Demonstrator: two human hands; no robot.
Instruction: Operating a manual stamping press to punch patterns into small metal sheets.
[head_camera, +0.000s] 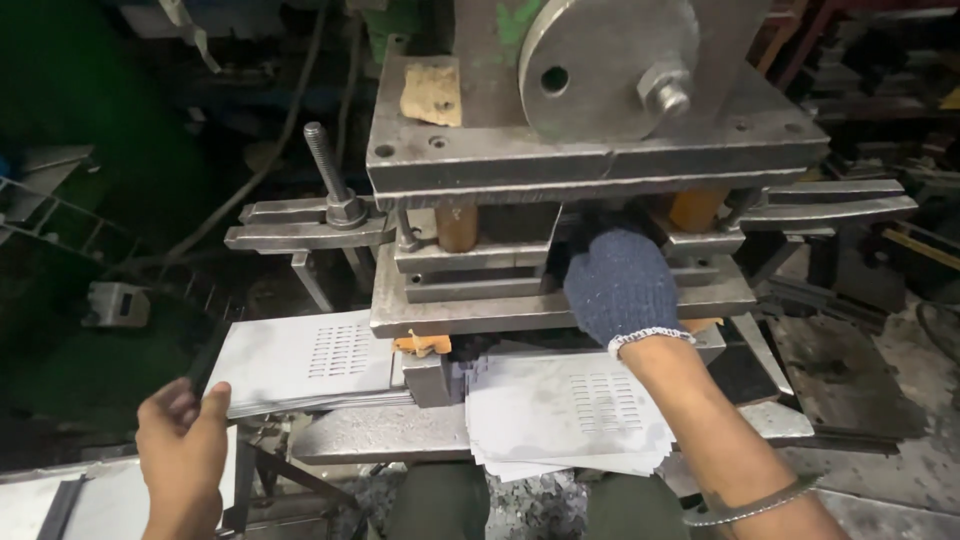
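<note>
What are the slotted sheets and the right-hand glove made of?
Slotted sheets: likely thin sheet metal, matte grey, with crisp edges and punched slot rows. Glove on the right hand: knitted fabric, probably cotton blend, dark blue, with visible weave and a white cuff edge.

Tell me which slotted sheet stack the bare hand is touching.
The left stack, beside the press; the bare left hand grips its near corner. The right stack lies under the gloved right hand's forearm.
</note>
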